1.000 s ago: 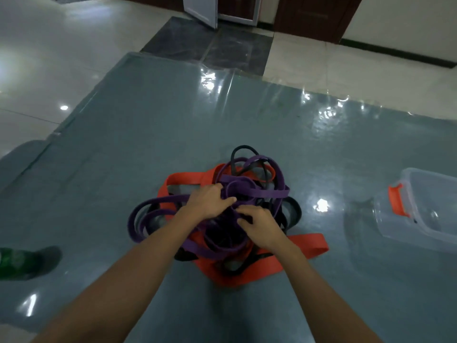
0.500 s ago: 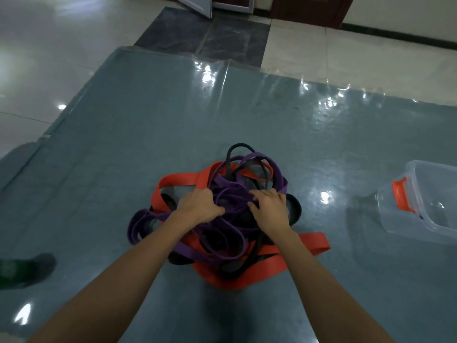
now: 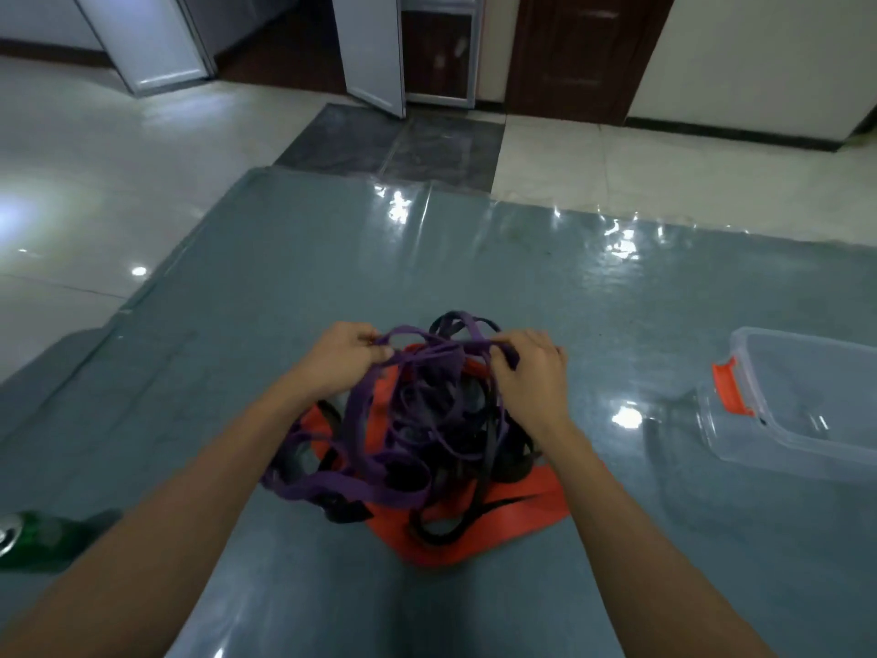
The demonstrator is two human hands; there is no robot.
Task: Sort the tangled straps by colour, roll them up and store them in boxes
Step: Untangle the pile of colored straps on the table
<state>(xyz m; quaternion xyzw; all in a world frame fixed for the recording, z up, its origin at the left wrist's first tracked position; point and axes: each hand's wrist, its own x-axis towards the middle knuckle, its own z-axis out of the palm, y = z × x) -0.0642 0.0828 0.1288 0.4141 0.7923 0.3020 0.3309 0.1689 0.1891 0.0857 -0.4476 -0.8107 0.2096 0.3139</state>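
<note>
A tangled heap of straps lies on the grey mat (image 3: 294, 277) in front of me. Purple straps (image 3: 360, 486) loop over black straps (image 3: 489, 448) and a wide orange strap (image 3: 517, 510) underneath. My left hand (image 3: 341, 358) and my right hand (image 3: 531, 372) each pinch the same purple strap, stretched taut between them above the heap, so several purple loops hang lifted. A clear plastic box (image 3: 802, 406) with an orange latch (image 3: 731, 387) stands to the right, nothing visible inside.
A green bottle (image 3: 38, 539) lies at the left edge of the mat. Glossy tiled floor (image 3: 71, 192) surrounds the mat. White cabinet doors (image 3: 370, 49) and a dark wooden door (image 3: 579, 54) stand along the far wall.
Both hands rose from pressing on the heap and moved apart, pulling a purple strap up and taut. The camera tilted up, showing more of the far wall.
</note>
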